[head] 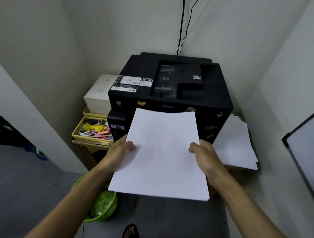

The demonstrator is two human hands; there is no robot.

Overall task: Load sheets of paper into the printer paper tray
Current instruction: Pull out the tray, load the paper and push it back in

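Observation:
A stack of white paper sheets [161,155] is held flat in front of a black printer [173,90]. My left hand [120,149] grips the stack's left edge, thumb on top. My right hand [205,158] grips its right edge, thumb on top as well. The stack's far edge reaches the printer's front face and hides the lower front, so the paper tray is out of sight. More loose white sheets [235,143] lie in a pile to the right of the printer.
Left of the printer stand a white box [100,91] and a yellow tray [93,130] of small items. A green basket [102,204] sits on the floor below. A whiteboard [311,148] leans at the right wall. Cables [182,23] hang behind.

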